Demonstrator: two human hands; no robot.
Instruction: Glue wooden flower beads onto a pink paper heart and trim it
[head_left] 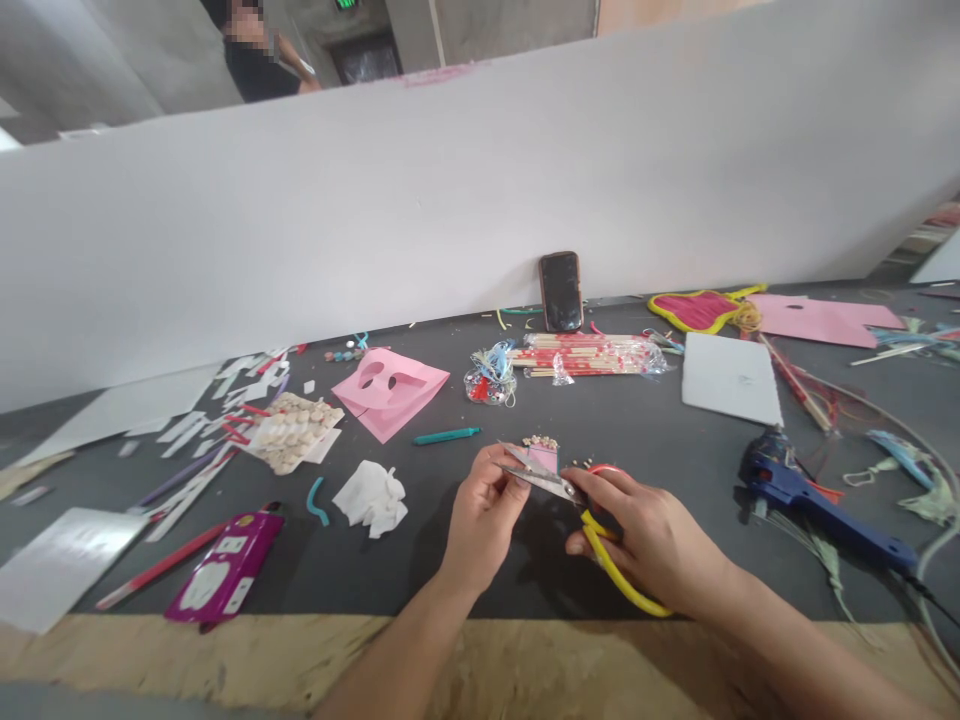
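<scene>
My right hand (645,530) is wrapped round the handles of yellow-and-red scissors (616,570), their blades pointing left. At the blade tips, my left hand (484,510) is pinched; whatever small thing lies between its fingers is too small to name. Just behind the blades lies a small pink piece (545,457) with little beige pieces along its top edge. A teal pen (448,436) lies behind my left hand.
A phone (562,291) leans on the white partition (420,200). Wrapped sticks (592,355) lie before it. Left are pink paper (390,390), tissue (370,497) and a purple packet (225,568); right, a white board (731,377) and blue glue gun (825,505).
</scene>
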